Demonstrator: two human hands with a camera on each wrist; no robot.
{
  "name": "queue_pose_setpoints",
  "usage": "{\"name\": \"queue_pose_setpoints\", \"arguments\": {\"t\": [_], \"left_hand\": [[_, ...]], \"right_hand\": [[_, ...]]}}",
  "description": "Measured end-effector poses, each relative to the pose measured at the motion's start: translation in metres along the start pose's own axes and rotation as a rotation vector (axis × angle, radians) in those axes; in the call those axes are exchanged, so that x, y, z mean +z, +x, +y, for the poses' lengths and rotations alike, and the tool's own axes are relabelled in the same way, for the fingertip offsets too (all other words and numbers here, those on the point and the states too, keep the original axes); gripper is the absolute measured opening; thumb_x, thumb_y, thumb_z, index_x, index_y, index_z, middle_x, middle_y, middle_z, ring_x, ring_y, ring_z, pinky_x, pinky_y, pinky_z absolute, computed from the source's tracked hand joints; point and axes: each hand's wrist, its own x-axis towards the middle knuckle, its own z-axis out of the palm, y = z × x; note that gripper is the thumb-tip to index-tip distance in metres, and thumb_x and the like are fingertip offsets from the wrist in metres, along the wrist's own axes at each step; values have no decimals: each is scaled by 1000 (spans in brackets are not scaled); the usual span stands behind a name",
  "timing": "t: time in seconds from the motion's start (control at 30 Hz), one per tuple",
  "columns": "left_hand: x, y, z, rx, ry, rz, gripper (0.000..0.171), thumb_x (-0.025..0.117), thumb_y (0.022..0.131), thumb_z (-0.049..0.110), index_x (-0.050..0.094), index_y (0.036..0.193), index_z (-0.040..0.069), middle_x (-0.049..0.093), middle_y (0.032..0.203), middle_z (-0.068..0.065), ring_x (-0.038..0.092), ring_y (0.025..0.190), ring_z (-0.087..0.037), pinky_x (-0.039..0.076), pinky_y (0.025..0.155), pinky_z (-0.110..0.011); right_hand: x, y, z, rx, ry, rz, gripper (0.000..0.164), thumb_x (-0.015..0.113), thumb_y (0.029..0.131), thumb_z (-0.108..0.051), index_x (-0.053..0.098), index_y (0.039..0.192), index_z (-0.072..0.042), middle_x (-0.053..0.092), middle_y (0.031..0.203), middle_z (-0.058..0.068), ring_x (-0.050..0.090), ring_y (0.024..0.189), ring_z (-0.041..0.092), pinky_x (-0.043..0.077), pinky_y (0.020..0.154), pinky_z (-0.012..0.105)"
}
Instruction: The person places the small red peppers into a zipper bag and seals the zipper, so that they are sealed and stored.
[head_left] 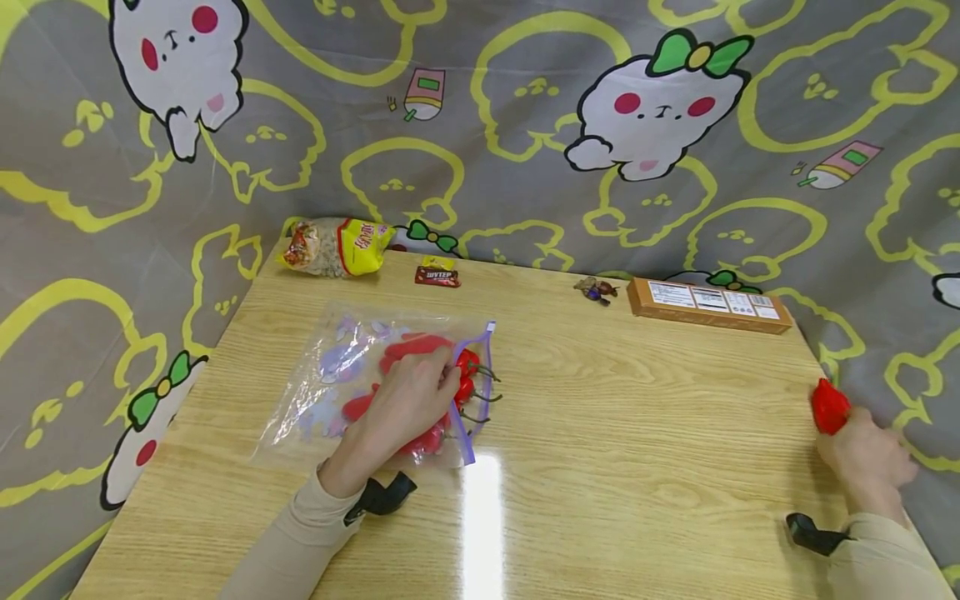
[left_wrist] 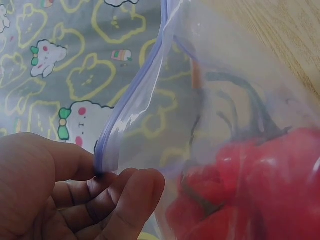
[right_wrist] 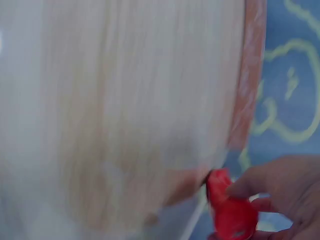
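A clear zip bag (head_left: pixel 303 400) with a purple closure strip lies on the left side of the table. Inside are several red peppers (left_wrist: pixel 290 175), their green stems pointing toward the bag's mouth, where some poke out in the head view. My left hand (head_left: pixel 408 392) pinches the purple strip at the mouth between thumb and fingers, raising that edge. Far off at the table's right edge, my right hand (head_left: pixel 866 454) grips a red pepper (head_left: pixel 830 407). Its fingers wrap the lower part of this pepper, as the right wrist view also shows.
Along the back of the wooden table (head_left: pixel 637 442) lie a yellow-and-clear food packet (head_left: pixel 330 247), a small dark red bar wrapper (head_left: pixel 437 276), a cluster of small wrapped pieces (head_left: pixel 596 289) and a long brown box (head_left: pixel 708 306). A patterned grey cloth (head_left: pixel 517 200) hangs behind.
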Motion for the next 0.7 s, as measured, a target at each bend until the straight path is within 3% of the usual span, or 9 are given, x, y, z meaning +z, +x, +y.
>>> {"name": "queue_pose_setpoints", "arguments": {"t": [0.1, 0.2, 0.3, 0.4, 0.5, 0.6, 0.7], "left_hand": [[1, 0, 0, 4, -1, -5, 8, 54, 89, 16, 53, 82, 12, 41, 55, 3, 40, 40, -6, 31, 36, -20], [2, 0, 1, 5, -2, -5, 7, 55, 89, 15, 54, 84, 12, 42, 56, 3, 40, 39, -6, 31, 36, -20], [2, 0, 0, 1, -3, -7, 6, 55, 89, 16, 54, 85, 12, 43, 56, 3, 40, 39, -6, 31, 36, -20], [2, 0, 0, 0, -3, -7, 6, 55, 89, 16, 54, 85, 12, 42, 56, 3, 41, 39, -6, 31, 36, -19], [2, 0, 0, 3, 0, -3, 7, 55, 89, 16, 54, 84, 12, 42, 56, 3, 41, 39, -6, 31, 36, -19], [1, 0, -1, 6, -2, 1, 7, 54, 89, 16, 54, 84, 12, 42, 55, 3, 41, 39, -6, 31, 36, -19], [0, 1, -1, 6, 2, 0, 8, 54, 89, 16, 54, 83, 11, 41, 55, 2, 40, 39, -6, 31, 36, -19]], "right_hand": [[1, -9, -20, -71, 69, 57, 59, 47, 85, -26, 30, 129, 9, 33, 109, 43, 39, 89, 60, 34, 64, 61], [2, -24, -52, -219, 152, 188, 51, 49, 85, -24, 40, 124, 7, 40, 108, 38, 43, 88, 54, 34, 60, 56], [4, -45, -92, -401, 251, 293, 40, 55, 84, -19, 51, 115, 6, 50, 102, 31, 49, 83, 43, 36, 58, 43], [4, -69, -130, -532, 380, 305, 35, 63, 84, -18, 57, 111, 3, 58, 102, 24, 56, 79, 30, 40, 59, 22], [2, -93, -160, -612, 536, 200, 37, 66, 84, -22, 59, 116, -4, 60, 107, 18, 60, 77, 11, 43, 58, 8], [1, -114, -181, -695, 653, 62, 37, 64, 86, -23, 59, 121, -9, 59, 112, 11, 59, 78, 0, 47, 62, 10], [0, -134, -199, -783, 717, -74, 35, 61, 88, -21, 59, 122, -14, 57, 116, 5, 59, 84, 3, 49, 66, 15]]}}
